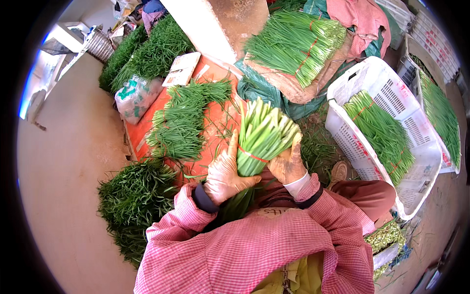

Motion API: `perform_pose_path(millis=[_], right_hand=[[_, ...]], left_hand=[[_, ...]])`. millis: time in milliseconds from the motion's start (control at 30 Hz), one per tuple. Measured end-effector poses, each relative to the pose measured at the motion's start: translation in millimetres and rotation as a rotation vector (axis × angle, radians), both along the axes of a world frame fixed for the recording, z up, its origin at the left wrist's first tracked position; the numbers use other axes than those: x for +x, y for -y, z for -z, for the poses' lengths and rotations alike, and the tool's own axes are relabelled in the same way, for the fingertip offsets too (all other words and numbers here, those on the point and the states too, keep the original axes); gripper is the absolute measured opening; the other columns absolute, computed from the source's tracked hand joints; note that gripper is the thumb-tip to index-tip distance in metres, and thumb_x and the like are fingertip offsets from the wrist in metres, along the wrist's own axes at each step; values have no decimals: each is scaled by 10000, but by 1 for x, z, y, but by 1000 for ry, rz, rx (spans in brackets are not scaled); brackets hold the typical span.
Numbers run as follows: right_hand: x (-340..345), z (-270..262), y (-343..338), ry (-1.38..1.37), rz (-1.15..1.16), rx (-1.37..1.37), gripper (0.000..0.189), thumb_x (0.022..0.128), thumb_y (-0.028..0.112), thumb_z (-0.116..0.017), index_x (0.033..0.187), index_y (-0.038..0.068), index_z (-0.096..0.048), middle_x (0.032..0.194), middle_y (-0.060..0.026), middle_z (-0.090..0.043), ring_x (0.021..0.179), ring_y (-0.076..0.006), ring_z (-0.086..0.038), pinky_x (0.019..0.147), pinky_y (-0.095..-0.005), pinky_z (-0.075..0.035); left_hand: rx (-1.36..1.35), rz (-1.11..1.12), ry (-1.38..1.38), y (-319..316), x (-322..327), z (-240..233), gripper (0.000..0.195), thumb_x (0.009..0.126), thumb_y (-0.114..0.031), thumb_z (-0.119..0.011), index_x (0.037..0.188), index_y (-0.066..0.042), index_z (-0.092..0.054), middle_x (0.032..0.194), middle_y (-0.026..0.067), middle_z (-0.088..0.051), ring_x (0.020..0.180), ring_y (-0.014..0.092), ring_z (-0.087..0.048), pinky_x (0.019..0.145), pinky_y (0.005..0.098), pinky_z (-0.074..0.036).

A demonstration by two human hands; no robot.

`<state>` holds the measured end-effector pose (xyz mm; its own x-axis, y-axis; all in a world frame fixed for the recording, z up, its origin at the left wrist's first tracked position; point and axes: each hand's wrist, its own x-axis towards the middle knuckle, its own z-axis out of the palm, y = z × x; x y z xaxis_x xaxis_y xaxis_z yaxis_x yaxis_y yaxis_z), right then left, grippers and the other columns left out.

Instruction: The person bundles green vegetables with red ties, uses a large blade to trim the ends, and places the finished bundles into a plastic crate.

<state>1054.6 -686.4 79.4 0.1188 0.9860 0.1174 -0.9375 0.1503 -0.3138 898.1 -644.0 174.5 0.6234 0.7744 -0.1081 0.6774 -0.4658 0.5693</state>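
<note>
Between my two gloved hands is a thick bunch of garlic chives [257, 141], its pale cut ends up and away from me. A red band [253, 153] circles the stalks. My left hand [227, 167] grips the bunch from the left, thumb and fingers spread around it below the band. On the other side, my right hand [290, 161] presses against the stalks near the cut ends, its glove stained brown. The leaf ends hang down toward my lap, partly hidden by my left hand and sleeve.
Small chive bundles [180, 125] lie on an orange board [216, 125] ahead. Loose dark leaves [136, 205] are heaped at left. Banded chives [301, 44] rest on a sack-covered stand [297, 92]. At right stands a white plastic crate [422, 176] holding chives. Another person [152, 13] is at far left.
</note>
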Motion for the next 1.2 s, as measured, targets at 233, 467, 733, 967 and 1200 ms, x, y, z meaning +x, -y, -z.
perform_pose_path(millis=[233, 467, 733, 967, 1200], right_hand=[[30, 42, 29, -392, -58, -107, 727, 780, 608, -478, 1301, 113, -375, 1295, -104, -438, 1158, -288, -449, 963, -468, -377], [19, 42, 20, -512, -268, 62, 633, 829, 578, -412, 1281, 136, -424, 1282, -118, -454, 1132, -307, -461, 971, -487, -348], [98, -30, 61, 1218, 789, -422, 385, 804, 281, -630, 1099, 41, -570, 1092, -95, -566, 1052, -213, -500, 924, -339, -373], [74, -16, 9, 1539, 732, -199, 165, 752, 161, -661, 891, 71, -665, 983, -99, -624, 1064, -268, -496, 955, -376, -356], [83, -70, 41, 1293, 189, -370, 196, 857, 119, -556, 1039, 59, -598, 839, -65, -644, 703, -99, -592, 606, -219, -471]], left_hand=[[-722, 371, 255, -46, -37, -65, 1121, 567, -411, -798, 1384, -3, -147, 1352, 157, -357, 1290, 240, -269, 1067, 383, -158], [-1114, 558, 437, -69, -38, 156, 955, 696, -479, -668, 1381, -23, -182, 1406, 102, -263, 1286, 220, -251, 1059, 359, -163], [-1288, 18, 495, -30, -33, 101, 687, 782, -231, -639, 1337, -24, -290, 1229, 41, -461, 1100, 131, -435, 945, 268, -328], [-1117, 72, 478, -13, -12, 70, 658, 781, -288, -650, 1307, -20, -360, 1219, 47, -474, 1060, 132, -457, 904, 263, -357], [-1209, -93, 654, -9, -20, 82, 513, 909, -382, -456, 1296, -53, -388, 1151, 29, -524, 1021, 110, -490, 893, 252, -386]])
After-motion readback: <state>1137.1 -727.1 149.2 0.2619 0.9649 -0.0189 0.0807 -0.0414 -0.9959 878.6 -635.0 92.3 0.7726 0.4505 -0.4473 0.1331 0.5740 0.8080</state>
